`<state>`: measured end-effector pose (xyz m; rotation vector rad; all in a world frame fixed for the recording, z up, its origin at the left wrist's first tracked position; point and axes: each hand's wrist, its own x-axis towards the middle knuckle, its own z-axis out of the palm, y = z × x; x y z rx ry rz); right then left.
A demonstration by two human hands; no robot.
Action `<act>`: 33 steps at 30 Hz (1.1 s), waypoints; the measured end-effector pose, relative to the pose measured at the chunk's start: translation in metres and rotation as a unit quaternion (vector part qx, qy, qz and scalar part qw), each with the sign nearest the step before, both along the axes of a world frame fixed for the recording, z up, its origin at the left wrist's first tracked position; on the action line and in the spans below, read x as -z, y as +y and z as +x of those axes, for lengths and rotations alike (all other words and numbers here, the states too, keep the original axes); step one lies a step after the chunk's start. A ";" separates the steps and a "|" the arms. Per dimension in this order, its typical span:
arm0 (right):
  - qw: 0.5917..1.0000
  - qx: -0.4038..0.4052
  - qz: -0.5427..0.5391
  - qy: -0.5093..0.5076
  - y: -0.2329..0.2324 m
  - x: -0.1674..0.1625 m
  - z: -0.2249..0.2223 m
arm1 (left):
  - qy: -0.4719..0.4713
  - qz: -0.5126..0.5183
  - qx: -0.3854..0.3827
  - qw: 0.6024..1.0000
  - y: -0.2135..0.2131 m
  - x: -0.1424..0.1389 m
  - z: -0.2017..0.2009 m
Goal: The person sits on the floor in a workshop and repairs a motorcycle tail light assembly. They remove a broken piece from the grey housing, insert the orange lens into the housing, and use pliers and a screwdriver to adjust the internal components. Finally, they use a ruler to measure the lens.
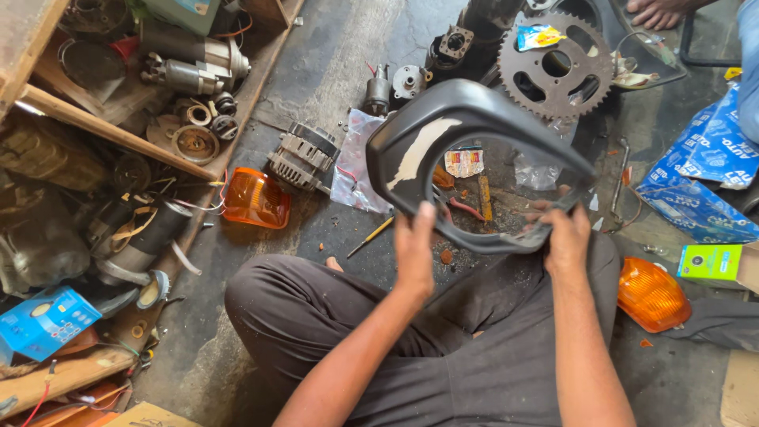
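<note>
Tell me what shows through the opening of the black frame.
Through the black frame, held by both hands: pliers, a yellow strip and a small packet on the floor. Its rim hides whatever lies beneath.

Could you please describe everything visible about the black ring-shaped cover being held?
The black ring-shaped cover looks like moulded plastic, a thick-rimmed open loop with a pale scraped patch on its left side. It is held tilted above the lap, the left hand gripping its lower left edge, the right hand its lower right.

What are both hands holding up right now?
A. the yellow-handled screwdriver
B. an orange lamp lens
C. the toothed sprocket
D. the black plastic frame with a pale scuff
D: the left hand and right hand each grip the lower edge of the black plastic frame.
</note>
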<state>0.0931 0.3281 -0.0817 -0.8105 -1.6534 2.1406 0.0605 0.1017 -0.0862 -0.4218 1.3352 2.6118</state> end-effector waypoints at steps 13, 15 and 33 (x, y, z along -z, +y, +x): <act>0.992 0.049 -0.102 0.049 0.004 0.006 0.002 | -0.012 -0.029 0.027 0.999 -0.027 -0.031 -0.029; 0.991 0.053 -0.112 0.050 0.004 0.005 0.003 | -0.007 -0.032 0.034 0.999 -0.028 -0.036 -0.029; 0.989 0.048 -0.128 0.058 0.006 0.010 0.003 | -0.077 -0.019 0.084 0.993 -0.038 -0.014 -0.037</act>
